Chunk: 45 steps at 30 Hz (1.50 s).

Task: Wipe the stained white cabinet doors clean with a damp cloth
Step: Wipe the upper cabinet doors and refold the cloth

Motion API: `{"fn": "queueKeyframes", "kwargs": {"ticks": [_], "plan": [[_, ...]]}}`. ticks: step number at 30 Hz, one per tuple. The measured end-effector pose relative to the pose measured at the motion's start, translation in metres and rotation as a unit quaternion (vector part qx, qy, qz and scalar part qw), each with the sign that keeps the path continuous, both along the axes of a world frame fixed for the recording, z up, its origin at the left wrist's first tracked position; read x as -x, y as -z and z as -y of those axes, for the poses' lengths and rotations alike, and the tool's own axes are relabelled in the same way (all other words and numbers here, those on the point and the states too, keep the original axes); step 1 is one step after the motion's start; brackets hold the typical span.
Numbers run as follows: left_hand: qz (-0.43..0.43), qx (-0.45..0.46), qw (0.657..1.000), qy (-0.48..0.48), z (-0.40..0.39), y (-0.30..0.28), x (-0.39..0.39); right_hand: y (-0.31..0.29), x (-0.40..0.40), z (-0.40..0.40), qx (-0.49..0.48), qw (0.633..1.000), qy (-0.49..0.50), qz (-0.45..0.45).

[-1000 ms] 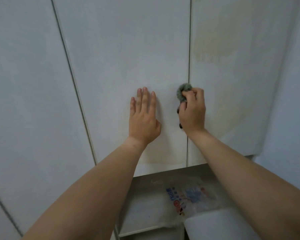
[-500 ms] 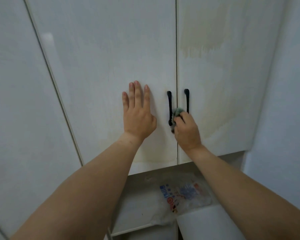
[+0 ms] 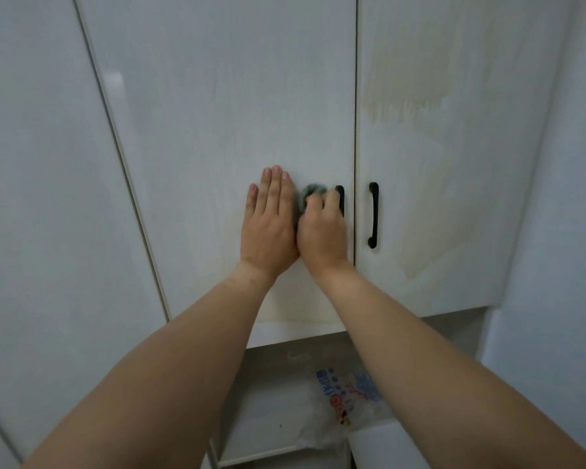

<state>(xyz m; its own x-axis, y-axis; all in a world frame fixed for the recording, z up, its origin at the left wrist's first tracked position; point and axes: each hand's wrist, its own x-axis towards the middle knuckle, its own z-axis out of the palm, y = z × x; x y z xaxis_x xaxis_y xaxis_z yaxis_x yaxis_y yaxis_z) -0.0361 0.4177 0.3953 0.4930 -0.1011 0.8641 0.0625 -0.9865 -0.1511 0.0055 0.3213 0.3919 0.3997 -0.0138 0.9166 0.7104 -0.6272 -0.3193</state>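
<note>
Grey-green cloth (image 3: 313, 190) bunched in our right hand (image 3: 322, 231), pressed to the left door (image 3: 217, 113) beside its black handle (image 3: 340, 198).

The cloth is a small wad with no clear long axis, poking out above our curled right fingers. Our left hand (image 3: 268, 225) lies flat on the same door, fingers straight and together, touching the right hand. Yellowish stains mark the right door (image 3: 437, 130), whose handle (image 3: 372, 214) stands vertical. Below, a plastic bag (image 3: 342, 404) carries blue and red print we cannot read.

Shelf (image 3: 268, 431) below cabinet doors: crumpled clear plastic bag (image 3: 342, 407) w/ blue-red print lying on it.
</note>
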Motion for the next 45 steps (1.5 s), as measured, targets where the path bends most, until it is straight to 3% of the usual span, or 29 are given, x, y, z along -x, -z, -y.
{"fn": "queueKeyframes", "kwargs": {"ticks": [4, 10, 14, 16, 20, 24, 28, 31, 34, 37, 41, 45], "plan": [[-0.022, 0.005, 1.000, 0.000, -0.001, -0.002, 0.006, 0.027, -0.006, 0.016, 0.049, 0.998, -0.013, 0.024], [-0.005, 0.026, 1.000, 0.014, 0.004, -0.002, 0.005, -0.062, -0.029, 0.039, 0.034, 0.995, 0.001, 0.098], [0.003, 0.019, 0.999, 0.025, 0.000, 0.001, 0.004, -0.107, -0.046, 0.051, 0.001, 0.995, 0.029, 0.099], [0.002, 0.021, 0.999, 0.035, 0.000, -0.001, 0.005, -0.093, -0.044, 0.047, -0.013, 0.994, 0.027, 0.109], [-0.001, 0.029, 0.996, 0.086, -0.008, -0.002, 0.015, 0.011, -0.021, 0.018, 0.061, 0.989, -0.037, 0.128], [0.006, -0.001, 0.995, 0.102, -0.026, 0.013, 0.035, 0.083, 0.000, -0.008, 0.127, 0.983, -0.119, 0.053], [0.001, 0.076, 0.994, 0.077, -0.060, 0.040, 0.061, 0.078, 0.023, -0.035, 0.161, 0.970, -0.170, 0.063], [-0.002, 0.127, 0.989, 0.082, -0.078, 0.043, 0.077, 0.045, 0.039, -0.065, 0.124, 0.974, -0.177, 0.072], [0.051, 0.186, 0.978, 0.080, -0.098, 0.031, 0.086, 0.024, 0.056, -0.095, 0.094, 0.974, -0.192, 0.078], [0.056, 0.247, 0.965, 0.073, -0.125, 0.043, 0.101, 0.041, 0.069, -0.115, 0.066, 0.971, -0.221, 0.057], [-0.011, 0.271, 0.961, 0.060, -0.155, 0.094, 0.123, 0.101, 0.086, -0.132, 0.121, 0.965, -0.229, 0.039], [0.027, 0.306, 0.949, 0.069, -0.158, 0.090, 0.128, 0.090, 0.093, -0.143, 0.096, 0.966, -0.238, 0.036]]}}
